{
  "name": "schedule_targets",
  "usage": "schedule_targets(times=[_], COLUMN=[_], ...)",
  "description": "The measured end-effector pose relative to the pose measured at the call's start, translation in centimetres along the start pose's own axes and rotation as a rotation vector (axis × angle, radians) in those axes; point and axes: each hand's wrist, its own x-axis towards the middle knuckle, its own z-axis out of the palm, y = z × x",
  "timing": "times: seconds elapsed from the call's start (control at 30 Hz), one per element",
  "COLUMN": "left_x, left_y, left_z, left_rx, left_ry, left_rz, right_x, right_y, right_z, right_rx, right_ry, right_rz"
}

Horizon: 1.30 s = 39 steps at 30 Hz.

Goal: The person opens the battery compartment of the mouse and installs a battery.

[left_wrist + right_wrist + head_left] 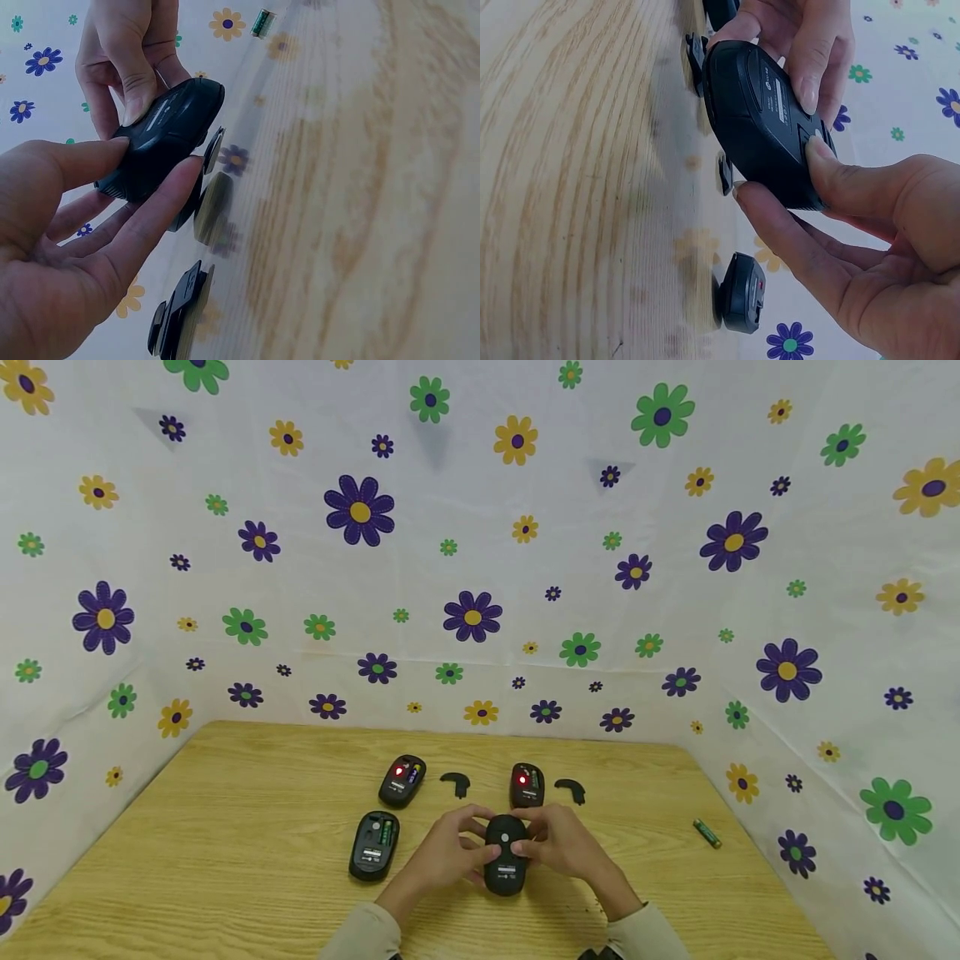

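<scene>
A black computer mouse (506, 878) is held above the table with its underside facing up, a white label visible on it. My left hand (450, 850) grips its left side, the thumb lying on the underside and the fingers along the edge. From the right, my right hand (564, 842) grips the same mouse, its thumb pressed near the middle of the underside. In the right wrist view, the right thumb meets the mouse (757, 127) close to the tip of the left thumb. Just behind the hands lies another upturned mouse (528, 785) with a red light and an uncovered battery slot.
Two more upturned mice lie to the left: one (402, 781) glowing red, the other (374, 846) showing a green battery. Curved black covers (456, 783) (572, 789) rest beside the rear mice. A loose green battery (707, 833) lies far right. Flower-printed cloth (480, 568) surrounds the wooden table (225, 860).
</scene>
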Motion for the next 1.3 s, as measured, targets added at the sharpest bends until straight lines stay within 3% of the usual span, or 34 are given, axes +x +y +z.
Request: schedule_targets(times=[0.43,0.73,1.0,1.3], left_x=[-0.02,0.04,0.03,0.01], left_y=[0.09,0.06,-0.04,0.09], left_z=[0.06,-0.01,0.13,0.12], left_rx=[0.0,-0.007,-0.009,-0.021], left_ry=[0.002,0.003,0.0,-0.006], left_rz=[-0.013,-0.004,0.008,0.011], right_x=[0.03,0.11,0.17,0.33], right_y=[-0.01,0.17,0.19,0.25], right_z=[-0.22,-0.41,-0.31,-0.62], right_rx=[0.013,0.082,-0.021,-0.033], right_ry=[-0.019,-0.008,0.07,0.069], right_rz=[0.023,0.058,0.022,-0.008])
